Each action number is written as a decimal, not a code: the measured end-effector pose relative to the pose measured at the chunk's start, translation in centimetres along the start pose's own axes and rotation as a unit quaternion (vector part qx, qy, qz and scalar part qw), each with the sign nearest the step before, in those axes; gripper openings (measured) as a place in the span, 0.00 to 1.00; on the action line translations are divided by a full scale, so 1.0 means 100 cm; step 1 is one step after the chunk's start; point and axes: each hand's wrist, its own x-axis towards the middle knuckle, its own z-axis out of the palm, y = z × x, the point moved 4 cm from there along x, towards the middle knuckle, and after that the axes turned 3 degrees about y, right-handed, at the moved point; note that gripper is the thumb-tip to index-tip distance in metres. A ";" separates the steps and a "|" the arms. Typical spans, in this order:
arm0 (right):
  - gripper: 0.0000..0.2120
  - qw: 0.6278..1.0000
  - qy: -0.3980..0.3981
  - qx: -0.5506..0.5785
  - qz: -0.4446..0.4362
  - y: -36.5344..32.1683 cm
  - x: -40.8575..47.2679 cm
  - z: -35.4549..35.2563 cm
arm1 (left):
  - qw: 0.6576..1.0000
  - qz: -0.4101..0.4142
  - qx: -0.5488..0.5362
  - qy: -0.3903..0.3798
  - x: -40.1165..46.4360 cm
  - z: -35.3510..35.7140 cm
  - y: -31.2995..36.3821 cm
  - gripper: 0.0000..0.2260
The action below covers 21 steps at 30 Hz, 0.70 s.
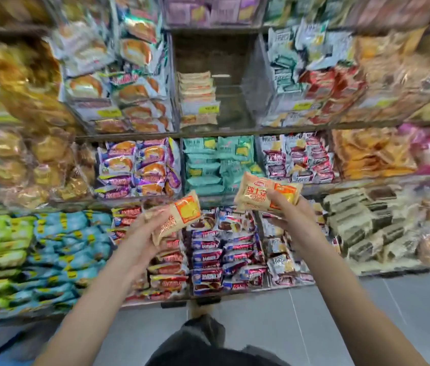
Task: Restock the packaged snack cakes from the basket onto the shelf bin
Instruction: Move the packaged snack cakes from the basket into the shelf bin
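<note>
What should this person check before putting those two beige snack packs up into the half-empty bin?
1. Left hand grips its snack pack: ok.
2. Right hand grips the other pack: ok.
3. Room in the shelf bin beside the matching stack: ok.
4. Path up to the bin unobstructed: ok.
5. Packs undamaged: cannot tell, blurred.
6. Basket within reach: cannot tell, not in view.

Both arms up: left hand (140,233) grips one beige snack cake pack (175,217), right hand (290,210) grips another (264,192), below the half-filled shelf bin (235,112) holding a matching stack (198,97).
</note>
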 end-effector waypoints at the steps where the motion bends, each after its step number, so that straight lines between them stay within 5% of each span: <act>1: 0.10 1.000 0.005 -0.004 -0.015 -0.013 0.014 0.004 | 0.999 0.030 0.011 0.012 0.013 0.003 0.017 0.10; 6: 0.19 0.997 0.025 -0.022 -0.074 -0.080 0.083 0.033 | 0.989 0.133 0.068 0.008 0.067 0.029 0.102 0.15; 12: 0.12 0.986 0.021 -0.051 -0.157 -0.170 0.162 0.071 | 0.934 0.279 0.215 0.060 0.117 0.075 0.203 0.06; 16: 0.10 0.974 0.016 -0.104 -0.201 -0.214 0.208 0.086 | 0.825 0.329 0.452 0.084 0.151 0.114 0.256 0.09; 21: 0.12 0.962 0.033 -0.156 -0.222 -0.225 0.247 0.090 | 0.691 0.207 0.692 -0.002 0.214 0.165 0.263 0.13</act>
